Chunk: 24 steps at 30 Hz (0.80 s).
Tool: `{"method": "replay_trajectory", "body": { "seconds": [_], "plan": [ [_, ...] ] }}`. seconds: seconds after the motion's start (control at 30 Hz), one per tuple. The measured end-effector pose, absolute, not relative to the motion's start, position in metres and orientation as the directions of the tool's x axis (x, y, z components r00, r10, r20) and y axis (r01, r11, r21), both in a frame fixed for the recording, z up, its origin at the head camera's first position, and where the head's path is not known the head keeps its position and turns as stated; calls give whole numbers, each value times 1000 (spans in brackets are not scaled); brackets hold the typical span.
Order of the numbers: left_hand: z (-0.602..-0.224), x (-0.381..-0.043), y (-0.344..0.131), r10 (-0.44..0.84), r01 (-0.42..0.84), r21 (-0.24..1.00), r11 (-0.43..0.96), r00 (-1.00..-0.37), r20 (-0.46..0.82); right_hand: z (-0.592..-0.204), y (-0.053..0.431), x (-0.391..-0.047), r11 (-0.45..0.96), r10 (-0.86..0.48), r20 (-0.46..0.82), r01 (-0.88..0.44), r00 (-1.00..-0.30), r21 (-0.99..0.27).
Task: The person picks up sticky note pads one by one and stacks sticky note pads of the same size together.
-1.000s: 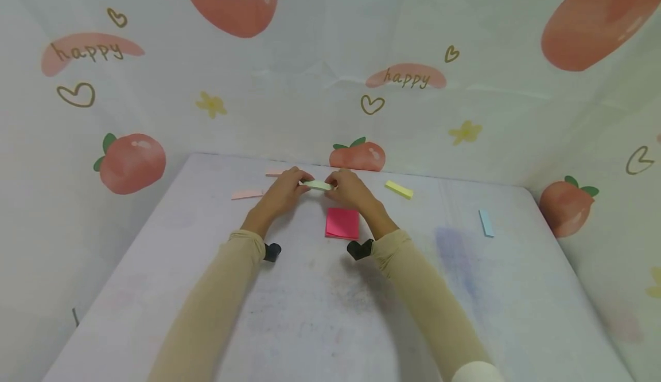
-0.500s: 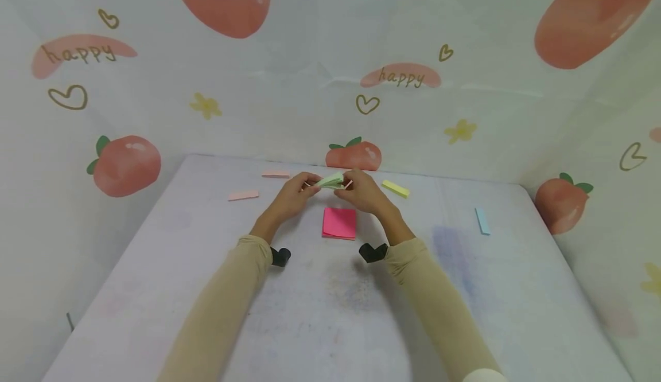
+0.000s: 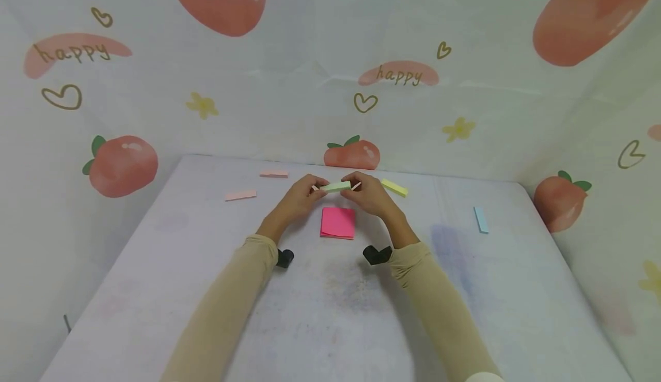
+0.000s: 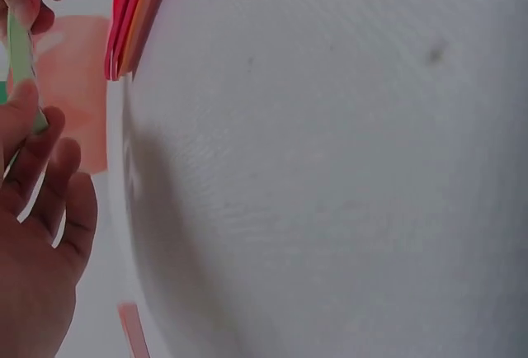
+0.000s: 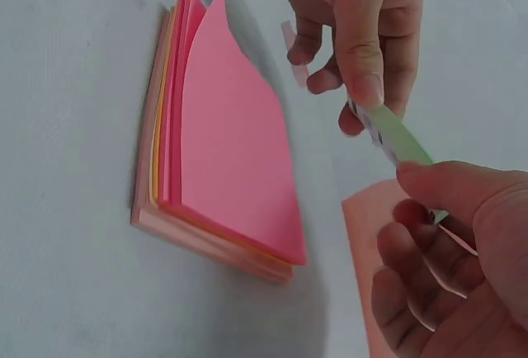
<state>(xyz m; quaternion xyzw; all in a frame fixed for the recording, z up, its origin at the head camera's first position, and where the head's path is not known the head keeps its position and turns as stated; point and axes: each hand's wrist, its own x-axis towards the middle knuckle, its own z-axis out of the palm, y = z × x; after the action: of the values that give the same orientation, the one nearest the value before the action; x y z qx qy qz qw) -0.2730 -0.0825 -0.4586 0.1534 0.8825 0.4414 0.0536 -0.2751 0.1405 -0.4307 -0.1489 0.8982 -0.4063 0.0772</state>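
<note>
A pale green pad of narrow sticky notes (image 3: 335, 187) is held above the table between both hands. My left hand (image 3: 296, 199) pinches its left end between thumb and fingers, and my right hand (image 3: 373, 197) pinches the right end the same way. In the right wrist view the green pad (image 5: 404, 139) looks slightly bowed, with thumbs on its near face. Just below the hands lies a stack of square sticky notes (image 3: 338, 223), bright pink on top. Side on, that stack (image 5: 235, 135) shows orange and paler pink layers, and its top sheet curls up.
Two light pink strips (image 3: 240, 195) lie at the back left of the table (image 3: 330, 313). A yellow strip (image 3: 395, 188) is just right of my right hand, and a blue strip (image 3: 481, 220) lies farther right. A fruit-printed backdrop (image 3: 289, 84) stands behind the table.
The green pad was bent, then its sheets spread apart; now it is nearly straight. Both hands have shifted right with it, over the pink stack. The view has turned slightly.
</note>
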Motion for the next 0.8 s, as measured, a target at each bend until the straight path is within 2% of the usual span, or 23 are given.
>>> {"method": "replay_trajectory", "body": {
  "seconds": [0.23, 0.8],
  "plan": [
    [-458, -280, -80, 318, 210, 747, 631, -948, -2, -437, 146, -278, 624, -320, -32, -185, -947, -759],
    [-472, -295, -84, 299, 143, 773, 619, -952, -63, -458, 156, -290, 618, -321, -110, -121, -941, -777]
  ]
}}
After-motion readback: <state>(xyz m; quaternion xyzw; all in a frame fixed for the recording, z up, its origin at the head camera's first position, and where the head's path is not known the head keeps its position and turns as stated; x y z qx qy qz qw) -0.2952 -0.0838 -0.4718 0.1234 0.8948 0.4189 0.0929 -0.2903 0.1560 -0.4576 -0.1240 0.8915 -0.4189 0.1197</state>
